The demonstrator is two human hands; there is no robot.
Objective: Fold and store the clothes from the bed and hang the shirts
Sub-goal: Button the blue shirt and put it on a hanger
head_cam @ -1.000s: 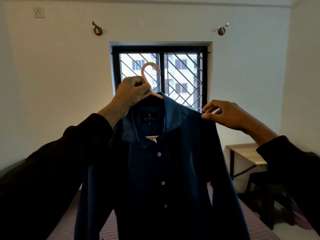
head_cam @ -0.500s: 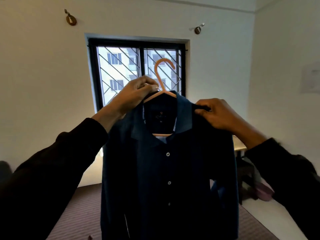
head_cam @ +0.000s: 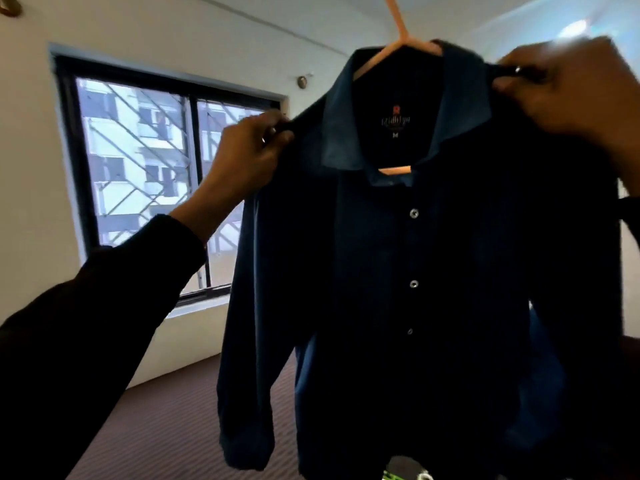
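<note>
I have a dark blue shirt held up in front of me, hanging on a pale orange hanger whose hook runs out of the top of the picture. My left hand is at the shirt's left shoulder, its fingers curled and pinching the fabric at the shoulder seam, with the dark sleeve of my arm reaching in from the lower left. My right hand is at the upper right, clamped on the shirt's right shoulder just beside the collar; its fingers are curled round the cloth, though the hand is blurred and I cannot tell the grip more finely. The shirt hangs between my two hands, spread by the shoulders, its front facing me and buttoned down the middle with small pale buttons. The collar is open and a label with red lettering shows inside the neck, with the hanger's lower bar visible just under it. The shirt's left sleeve drops straight down, its cuff hanging loose above a brown striped bed that fills the near lower left. Behind my left hand, on the far wall, is a dark-framed window with a diagonal grille, and a building shows through it. At the bottom edge, under the shirt's hem, something grey and green peeks out; I cannot tell what it is.
</note>
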